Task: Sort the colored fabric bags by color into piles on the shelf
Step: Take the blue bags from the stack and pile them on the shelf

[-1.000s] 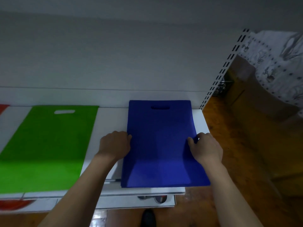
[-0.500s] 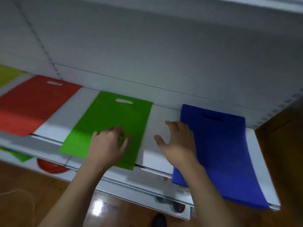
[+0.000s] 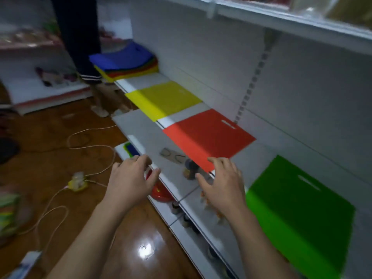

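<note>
Head view: left hand [image 3: 130, 180] and right hand [image 3: 223, 184] hover loose-fingered and empty before the shelf [image 3: 141, 137]. Yellow bag [image 3: 163, 99], red bag [image 3: 207, 135] and green bag [image 3: 298, 208] lie sorted; the mixed stack [image 3: 124, 61], somewhat blurred, probably supplies the next pick.

**Shelf inspection: both hands free, sorted bags laid out**

I see both hands held over the shelf's [image 3: 177, 115] near edge, holding nothing. My left hand [image 3: 130, 179] has loosely curled fingers; my right hand [image 3: 222, 184] is spread, its fingertips just beside the near corner of the red bag [image 3: 209, 137]. On the shelf, the green bag [image 3: 298, 210] lies nearest on the right, the red bag beyond it, then the yellow bag [image 3: 164, 99]. At the far end sits a mixed stack of bags [image 3: 124, 63] with a blue one on top. Another person's legs [image 3: 80, 37] stand beside that stack. Cables [image 3: 90, 147] trail across the wooden floor [image 3: 50, 127] to the left.
</note>
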A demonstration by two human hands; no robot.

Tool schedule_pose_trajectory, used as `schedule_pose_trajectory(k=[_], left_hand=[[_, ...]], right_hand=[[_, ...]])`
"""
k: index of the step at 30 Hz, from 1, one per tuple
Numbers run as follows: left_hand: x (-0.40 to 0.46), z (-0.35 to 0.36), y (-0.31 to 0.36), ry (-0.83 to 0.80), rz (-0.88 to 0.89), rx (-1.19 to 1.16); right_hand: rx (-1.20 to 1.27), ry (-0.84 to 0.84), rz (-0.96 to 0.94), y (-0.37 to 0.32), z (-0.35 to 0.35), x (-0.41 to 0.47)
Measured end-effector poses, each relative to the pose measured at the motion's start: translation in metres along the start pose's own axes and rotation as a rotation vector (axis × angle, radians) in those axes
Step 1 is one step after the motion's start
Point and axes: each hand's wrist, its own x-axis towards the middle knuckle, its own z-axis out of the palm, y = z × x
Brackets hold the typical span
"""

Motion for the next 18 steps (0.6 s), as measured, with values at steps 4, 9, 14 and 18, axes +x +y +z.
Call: schedule_pose_trajectory(k=[4, 9, 14, 18], left_hand=[[0.011, -0.019, -0.064, 0.025, -0.146, 0.029], [0.037, -0.035, -0.115, 0.040, -0.259, 0.011], [0.082, -0.036, -0.159, 0.023, -0.321, -0.008], [0.147, -0.025, -0.210, 0.008, -0.338, 0.015]], right_hand=[[0.053, -0.055, -0.092, -0.063, 0.038, 0.032], [0.107, -0.085, -0.173, -0.123, 0.076, 0.076], [0.114, -0.157, -0.215, -0.165, 0.120, 0.134], [0.144, -0.182, -0.227, -0.202, 0.169, 0.193]])
